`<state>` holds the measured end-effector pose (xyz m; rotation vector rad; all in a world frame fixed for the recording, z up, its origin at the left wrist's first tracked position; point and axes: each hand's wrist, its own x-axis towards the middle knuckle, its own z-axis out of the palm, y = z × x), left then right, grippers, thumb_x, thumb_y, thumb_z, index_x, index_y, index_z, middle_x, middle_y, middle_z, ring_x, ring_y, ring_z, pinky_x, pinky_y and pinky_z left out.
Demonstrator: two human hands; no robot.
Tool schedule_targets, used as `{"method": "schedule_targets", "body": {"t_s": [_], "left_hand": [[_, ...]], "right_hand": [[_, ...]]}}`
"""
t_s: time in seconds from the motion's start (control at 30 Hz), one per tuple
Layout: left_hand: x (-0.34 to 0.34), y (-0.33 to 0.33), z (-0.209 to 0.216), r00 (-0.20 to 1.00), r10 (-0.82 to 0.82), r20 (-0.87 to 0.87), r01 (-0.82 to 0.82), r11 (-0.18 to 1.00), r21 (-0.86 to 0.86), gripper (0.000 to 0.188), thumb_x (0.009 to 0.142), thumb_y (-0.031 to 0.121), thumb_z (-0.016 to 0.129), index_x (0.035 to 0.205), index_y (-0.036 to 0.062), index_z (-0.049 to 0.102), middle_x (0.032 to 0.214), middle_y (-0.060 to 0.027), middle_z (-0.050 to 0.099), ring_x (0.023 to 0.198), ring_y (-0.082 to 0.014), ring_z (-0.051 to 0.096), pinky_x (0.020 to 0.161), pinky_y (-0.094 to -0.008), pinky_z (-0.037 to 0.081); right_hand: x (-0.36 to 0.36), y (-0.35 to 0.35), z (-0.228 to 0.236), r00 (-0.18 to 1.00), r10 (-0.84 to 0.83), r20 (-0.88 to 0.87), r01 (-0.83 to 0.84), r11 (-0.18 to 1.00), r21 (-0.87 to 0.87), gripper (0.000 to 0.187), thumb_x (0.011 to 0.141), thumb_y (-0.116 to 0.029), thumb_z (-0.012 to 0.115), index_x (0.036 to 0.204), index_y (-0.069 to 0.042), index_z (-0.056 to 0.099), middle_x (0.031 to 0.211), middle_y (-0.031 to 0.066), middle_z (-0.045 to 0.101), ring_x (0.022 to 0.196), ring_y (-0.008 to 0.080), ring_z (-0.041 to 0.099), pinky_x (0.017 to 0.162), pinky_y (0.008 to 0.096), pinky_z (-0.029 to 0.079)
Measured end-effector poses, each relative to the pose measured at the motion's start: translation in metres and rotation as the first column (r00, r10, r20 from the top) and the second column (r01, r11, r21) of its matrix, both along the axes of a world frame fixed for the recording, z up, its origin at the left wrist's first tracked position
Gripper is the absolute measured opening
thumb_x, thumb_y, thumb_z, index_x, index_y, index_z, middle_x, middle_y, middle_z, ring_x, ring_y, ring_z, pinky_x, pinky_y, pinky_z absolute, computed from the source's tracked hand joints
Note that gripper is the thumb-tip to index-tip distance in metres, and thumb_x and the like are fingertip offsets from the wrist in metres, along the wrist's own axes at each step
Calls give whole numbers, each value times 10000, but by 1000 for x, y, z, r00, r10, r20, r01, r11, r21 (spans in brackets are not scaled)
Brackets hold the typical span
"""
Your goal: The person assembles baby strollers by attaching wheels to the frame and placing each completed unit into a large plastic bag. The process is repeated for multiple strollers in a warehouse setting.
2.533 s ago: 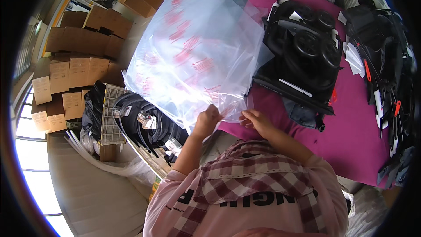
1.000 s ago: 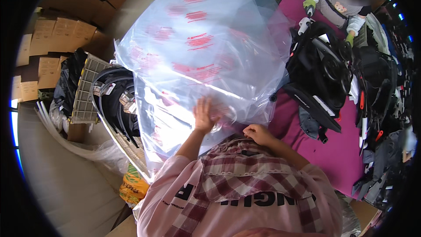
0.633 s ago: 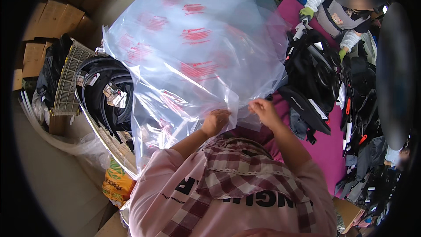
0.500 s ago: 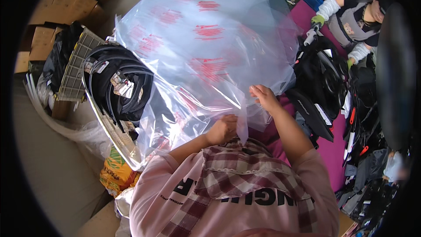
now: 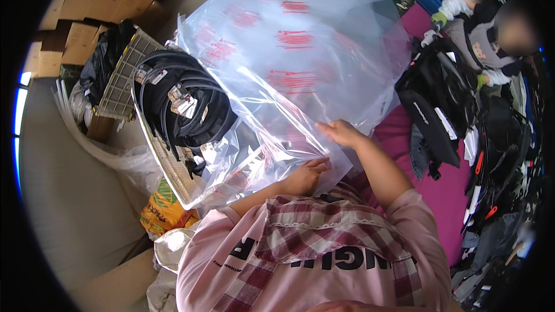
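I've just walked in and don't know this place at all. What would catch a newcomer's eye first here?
Probably the big, shiny clear plastic sheet with red print, spread across the middle, with the person's left hand and right hand at its near end. Next, the vivid purple cloth to its right, beneath black padded gear. On the left, black curved parts crowd a pale basket.

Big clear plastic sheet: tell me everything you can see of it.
The plastic sheet looks thin, glossy and see-through to milky, with patches of red print. It lies partly over the purple cloth, smoother at its far end, creased at the near end. The left hand and right hand touch it; whether either grips is unclear.
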<state>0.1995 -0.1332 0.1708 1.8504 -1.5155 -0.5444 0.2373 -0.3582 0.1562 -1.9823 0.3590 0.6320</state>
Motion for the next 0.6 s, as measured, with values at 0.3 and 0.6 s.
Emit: {"method": "schedule_targets", "body": {"t_s": [0.3, 0.6], "left_hand": [[-1, -43, -8, 765, 158, -624, -62, 983, 172, 420, 886, 177, 578, 1249, -29, 525, 1231, -204, 570, 1192, -347, 516, 1027, -441, 407], [-11, -49, -66, 576, 645, -502, -501, 764, 406, 353, 906, 312, 581, 872, -35, 641, 811, -157, 675, 747, -255, 653, 684, -371, 497]], "right_hand": [[-76, -31, 30, 973, -70, 218, 99, 988, -122, 365, 684, -335, 788, 667, -32, 586, 603, 120, 595, 576, 233, 585, 562, 365, 452], [-111, -27, 28, 927, -193, 321, 103, 956, 275, 427, 791, -286, 745, 582, -48, 459, 509, 31, 464, 495, 104, 416, 467, 338, 340]]}}
